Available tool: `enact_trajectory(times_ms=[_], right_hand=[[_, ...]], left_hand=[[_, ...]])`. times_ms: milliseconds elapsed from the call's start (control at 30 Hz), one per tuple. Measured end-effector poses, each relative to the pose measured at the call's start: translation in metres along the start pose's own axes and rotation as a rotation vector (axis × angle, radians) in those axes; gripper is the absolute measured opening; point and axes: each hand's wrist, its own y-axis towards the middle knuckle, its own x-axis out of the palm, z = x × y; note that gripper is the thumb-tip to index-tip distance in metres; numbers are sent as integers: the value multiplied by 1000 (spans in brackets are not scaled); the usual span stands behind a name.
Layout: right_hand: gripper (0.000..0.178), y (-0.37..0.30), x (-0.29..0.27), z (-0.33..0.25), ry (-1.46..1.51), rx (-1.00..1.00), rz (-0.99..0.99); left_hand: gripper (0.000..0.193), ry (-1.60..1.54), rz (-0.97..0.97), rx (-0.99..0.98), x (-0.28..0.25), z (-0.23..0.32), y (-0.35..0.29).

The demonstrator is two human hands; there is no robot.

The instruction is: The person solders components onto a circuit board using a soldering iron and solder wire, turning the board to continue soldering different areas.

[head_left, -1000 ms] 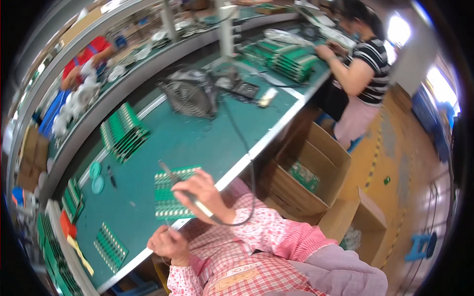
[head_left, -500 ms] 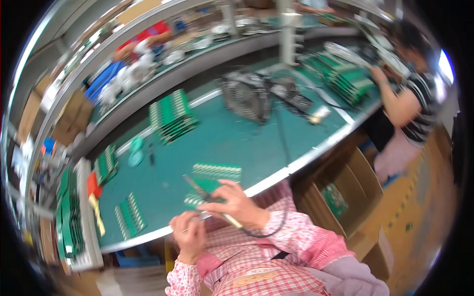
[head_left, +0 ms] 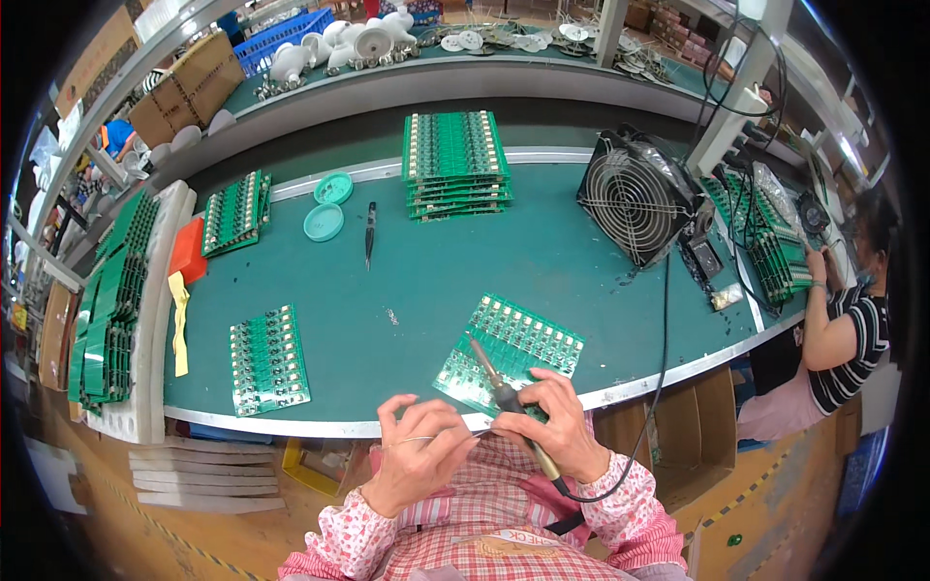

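A soldering iron (head_left: 499,392) with a dark grip and pale handle end lies in my right hand (head_left: 557,421), fingers closed round it. Its metal tip points up and away over a green circuit board panel (head_left: 528,334) at the table's front edge. From the view alone I cannot tell whether the tip touches the board. My left hand (head_left: 418,450), with a ring on one finger, is beside the iron, just off the near edge. Its fingers are curled in toward the thumb, and anything between them is too small to make out.
At left lie another panel (head_left: 268,360), yellow strip (head_left: 179,324), red box (head_left: 189,250) and stacked boards (head_left: 114,300). Farther back are a board stack (head_left: 455,160), tweezers (head_left: 370,235), a round green tin (head_left: 324,222) and a fan (head_left: 635,198). A co-worker (head_left: 828,329) sits right.
The view has swung, shifting the whole bench in the picture. My right hand still grips the soldering iron over the panel; my left hand stays close by with curled fingers.
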Motion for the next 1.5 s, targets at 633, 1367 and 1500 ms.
enact_trajectory(times_ms=[633,1367,1500], right_hand=[[48,21,6,-19,-24,206,42],[23,7,-10,-34,188,61,160],[25,6,-6,-34,190,59,170]], left_hand=[[16,-22,76,-155,2,-9,8],[17,59,127,-187,19,-3,11],[17,53,127,-188,19,-4,10]])
